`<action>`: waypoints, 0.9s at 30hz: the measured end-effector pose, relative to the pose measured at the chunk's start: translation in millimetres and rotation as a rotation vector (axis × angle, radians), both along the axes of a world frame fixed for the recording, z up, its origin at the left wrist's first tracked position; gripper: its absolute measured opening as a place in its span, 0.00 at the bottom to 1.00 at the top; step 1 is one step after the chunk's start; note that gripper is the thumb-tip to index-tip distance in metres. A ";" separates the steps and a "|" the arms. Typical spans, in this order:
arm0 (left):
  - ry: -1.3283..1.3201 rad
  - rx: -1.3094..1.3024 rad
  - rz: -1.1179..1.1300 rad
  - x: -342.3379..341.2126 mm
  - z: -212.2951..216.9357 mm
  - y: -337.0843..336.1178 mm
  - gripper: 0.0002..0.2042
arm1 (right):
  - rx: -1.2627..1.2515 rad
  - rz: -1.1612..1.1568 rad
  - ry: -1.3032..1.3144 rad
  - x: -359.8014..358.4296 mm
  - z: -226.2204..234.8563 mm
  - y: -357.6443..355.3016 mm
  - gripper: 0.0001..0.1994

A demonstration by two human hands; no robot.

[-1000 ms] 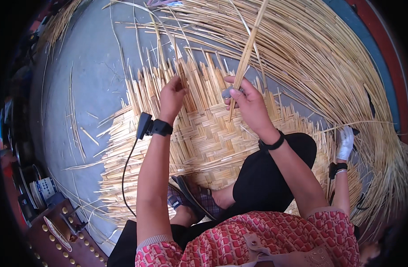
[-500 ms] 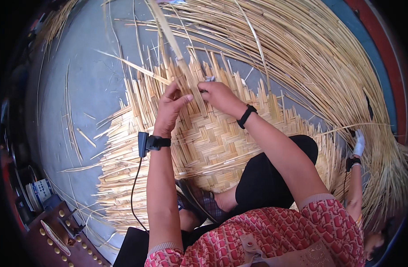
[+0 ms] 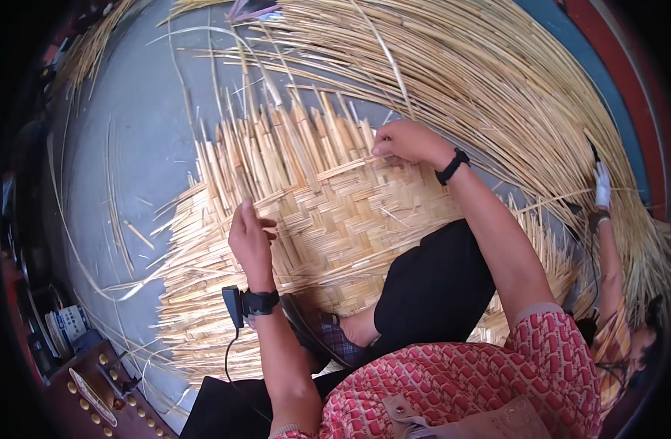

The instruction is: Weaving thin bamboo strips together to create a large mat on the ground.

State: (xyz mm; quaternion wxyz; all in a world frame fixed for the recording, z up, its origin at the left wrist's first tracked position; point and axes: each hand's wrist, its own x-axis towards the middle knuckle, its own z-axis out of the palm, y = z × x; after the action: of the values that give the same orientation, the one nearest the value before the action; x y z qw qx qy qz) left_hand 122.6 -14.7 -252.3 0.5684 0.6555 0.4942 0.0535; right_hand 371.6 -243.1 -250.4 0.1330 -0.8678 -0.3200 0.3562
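A mat of flattened reeds (image 3: 350,219), woven in a zigzag pattern, lies on the floor before me. At its far edge my right hand (image 3: 412,143) is closed, fingertips pinching the end of a thin reed strip (image 3: 343,169) that runs slantwise across the weave. Over the mat's left part hangs my left hand (image 3: 251,238), thumb apart from the bent fingers, with nothing visible between them. Its fingertips are close to an upright reed (image 3: 240,175); whether they touch is unclear. Loose reed ends (image 3: 277,139) stick out beyond the far edge.
A big bundle of long reeds (image 3: 467,80) spreads along the far right. At the right, another person's gloved hand (image 3: 602,184) rests by it. Stray reeds (image 3: 112,197) lie on the grey floor (image 3: 141,132) to the left. My bent knee (image 3: 438,285) covers part of the mat.
My left hand has drawn back toward me and left, off the upright reeds. My right hand has moved right. A pale reed blade has bent down away from me. The other person leans further into view.
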 end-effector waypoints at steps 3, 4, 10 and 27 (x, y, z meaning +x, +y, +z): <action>-0.349 0.566 -0.574 52.3 -19.9 -21.0 0.18 | 0.324 -0.200 0.625 -11.4 14.9 16.2 0.15; -0.408 0.701 -0.731 65.2 -23.2 -19.7 0.18 | 0.339 -0.194 0.634 -17.1 29.1 30.8 0.15; -0.230 0.270 -1.039 83.0 -24.5 -5.0 0.08 | 0.356 -0.355 0.506 7.0 -26.0 27.8 0.13; -0.185 -0.164 -0.317 81.2 -74.0 -29.1 0.07 | 0.899 -0.806 0.645 -61.4 -49.1 26.6 0.16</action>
State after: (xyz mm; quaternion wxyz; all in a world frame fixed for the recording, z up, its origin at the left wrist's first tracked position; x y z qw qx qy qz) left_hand 203.8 -43.9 -326.3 0.6642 0.6689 0.3333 -0.0174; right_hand 310.1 -216.5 -299.5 0.6915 -0.6299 -0.0330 0.3520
